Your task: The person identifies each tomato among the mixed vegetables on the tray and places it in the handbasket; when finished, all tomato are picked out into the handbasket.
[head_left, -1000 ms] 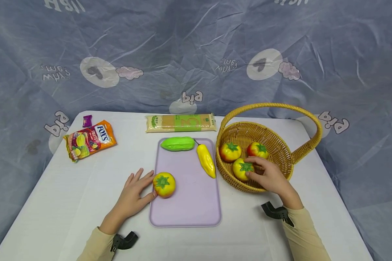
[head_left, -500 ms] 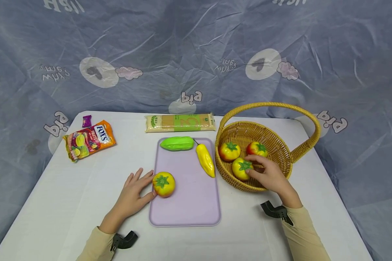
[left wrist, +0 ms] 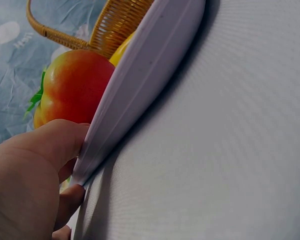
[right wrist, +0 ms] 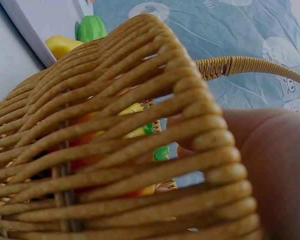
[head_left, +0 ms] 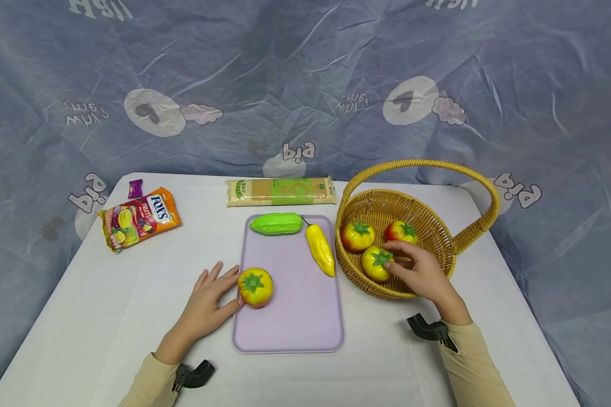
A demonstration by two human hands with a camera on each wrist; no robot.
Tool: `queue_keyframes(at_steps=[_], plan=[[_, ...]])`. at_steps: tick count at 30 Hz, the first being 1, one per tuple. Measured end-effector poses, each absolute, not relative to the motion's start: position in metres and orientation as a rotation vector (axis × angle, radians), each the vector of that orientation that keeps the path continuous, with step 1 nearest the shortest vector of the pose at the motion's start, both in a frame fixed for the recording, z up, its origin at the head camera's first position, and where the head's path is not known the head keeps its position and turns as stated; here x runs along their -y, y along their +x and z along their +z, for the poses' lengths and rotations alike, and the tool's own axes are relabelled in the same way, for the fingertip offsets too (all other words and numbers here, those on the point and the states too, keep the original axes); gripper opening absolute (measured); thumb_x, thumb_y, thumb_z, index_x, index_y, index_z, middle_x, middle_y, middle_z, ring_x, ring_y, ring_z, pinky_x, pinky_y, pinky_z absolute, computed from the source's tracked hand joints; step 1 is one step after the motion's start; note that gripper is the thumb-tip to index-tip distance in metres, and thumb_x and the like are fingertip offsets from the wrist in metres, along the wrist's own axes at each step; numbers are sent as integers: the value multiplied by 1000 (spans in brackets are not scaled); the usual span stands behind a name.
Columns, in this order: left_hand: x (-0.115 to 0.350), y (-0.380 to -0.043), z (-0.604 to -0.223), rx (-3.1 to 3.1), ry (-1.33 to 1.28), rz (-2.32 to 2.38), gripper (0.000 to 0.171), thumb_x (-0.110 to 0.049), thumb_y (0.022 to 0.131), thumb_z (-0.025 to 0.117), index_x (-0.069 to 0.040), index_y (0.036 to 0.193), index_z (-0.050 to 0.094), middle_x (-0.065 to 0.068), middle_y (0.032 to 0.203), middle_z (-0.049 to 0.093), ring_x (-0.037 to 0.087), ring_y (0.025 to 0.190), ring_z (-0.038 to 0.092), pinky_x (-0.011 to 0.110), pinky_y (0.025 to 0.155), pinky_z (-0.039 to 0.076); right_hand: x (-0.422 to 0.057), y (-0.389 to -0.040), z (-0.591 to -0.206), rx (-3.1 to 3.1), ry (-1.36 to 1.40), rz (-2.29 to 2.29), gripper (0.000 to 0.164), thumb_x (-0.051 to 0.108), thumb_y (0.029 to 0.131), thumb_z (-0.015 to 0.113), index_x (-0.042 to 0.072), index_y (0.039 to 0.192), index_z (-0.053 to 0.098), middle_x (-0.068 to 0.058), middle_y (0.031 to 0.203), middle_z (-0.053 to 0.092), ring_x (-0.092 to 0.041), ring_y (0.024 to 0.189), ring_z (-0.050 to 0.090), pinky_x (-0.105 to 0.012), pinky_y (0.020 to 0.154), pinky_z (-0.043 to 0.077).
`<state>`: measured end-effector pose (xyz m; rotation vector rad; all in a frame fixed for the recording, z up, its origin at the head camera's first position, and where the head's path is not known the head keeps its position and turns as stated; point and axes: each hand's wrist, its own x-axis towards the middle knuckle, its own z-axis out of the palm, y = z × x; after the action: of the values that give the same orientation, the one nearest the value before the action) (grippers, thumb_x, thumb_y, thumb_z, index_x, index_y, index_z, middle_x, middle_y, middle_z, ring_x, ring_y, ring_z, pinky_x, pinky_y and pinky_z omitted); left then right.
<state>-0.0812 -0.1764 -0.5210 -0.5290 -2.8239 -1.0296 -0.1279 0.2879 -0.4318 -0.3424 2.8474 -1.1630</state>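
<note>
A purple tray holds a yellow-red toy tomato with a green leafy top, a green pepper and a yellow pepper. My left hand rests at the tray's left edge, its spread fingers and thumb beside that tomato; the left wrist view has the thumb at the tray rim under the tomato. Inside the wicker basket lie three more tomatoes. My right hand reaches over the basket's near rim and holds the nearest tomato. Basket weave hides much of its fingers in the right wrist view.
Behind the tray lies a pack of noodles. A bag of Fox's candy and a small purple wrapped candy lie at the back left. The basket's tall handle arches over it. A blue-grey printed cloth hangs behind the table.
Both hands stay where they were, apart from a very slight shift of the right thumb and fingers at the basket's nearest tomato. The other things have not moved.
</note>
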Motion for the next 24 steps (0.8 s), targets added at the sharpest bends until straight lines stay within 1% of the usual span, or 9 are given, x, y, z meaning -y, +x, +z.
queue_keyframes(at_steps=[5,10,12,15,17,19,22,24], plan=[[177,-81,-520,2827,-526,-1025,55,-27,88,73,-14,140,63,13,150,57,51,149,33,74,118,17,-287,-126,-430,-2842,-334,-1175,38,11,94,69,5,132,64,-19,135,65,-37,120,65,-43,90,61],[177,-81,-521,2828,-524,-1019,55,-27,88,73,-14,140,63,13,150,57,52,148,34,74,118,17,-286,-126,-428,-2877,-375,-1153,39,10,94,69,3,132,64,-18,133,66,-36,117,66,-46,90,61],[177,-81,-522,2830,-524,-1018,55,-27,88,74,-14,140,63,13,150,57,52,148,34,74,117,17,-285,-126,-426,-2912,-425,-1137,39,8,93,70,2,131,65,-19,132,67,-36,113,68,-43,89,61],[177,-81,-523,2834,-521,-1018,56,-27,88,74,-14,140,63,13,150,57,52,149,33,74,118,17,-282,-127,-421,-2969,-499,-1118,39,7,91,71,2,130,66,-17,131,68,-34,111,68,-34,88,60],[177,-81,-523,2834,-520,-1020,56,-27,88,74,-14,141,63,13,150,57,52,149,33,74,118,17,-278,-127,-416,-2997,-548,-1112,39,6,90,72,3,129,66,-15,130,69,-34,110,69,-33,89,60],[177,-81,-524,2833,-520,-1018,56,-28,88,74,-14,141,62,13,150,57,51,149,33,74,118,17,-273,-128,-412,-3013,-580,-1109,39,7,90,73,3,128,67,-15,132,68,-35,113,68,-39,91,60],[177,-81,-524,2831,-522,-1012,56,-28,88,74,-15,141,62,12,150,57,51,149,33,74,118,17,-263,-129,-406,-3009,-625,-1114,38,7,90,73,2,127,68,-17,135,67,-37,119,67,-52,95,57],[177,-81,-524,2830,-521,-1012,56,-28,88,74,-15,141,62,12,150,58,51,149,34,73,118,17,-256,-131,-403,-2991,-652,-1126,37,8,90,72,2,127,68,-19,138,65,-39,123,64,-56,97,55]])
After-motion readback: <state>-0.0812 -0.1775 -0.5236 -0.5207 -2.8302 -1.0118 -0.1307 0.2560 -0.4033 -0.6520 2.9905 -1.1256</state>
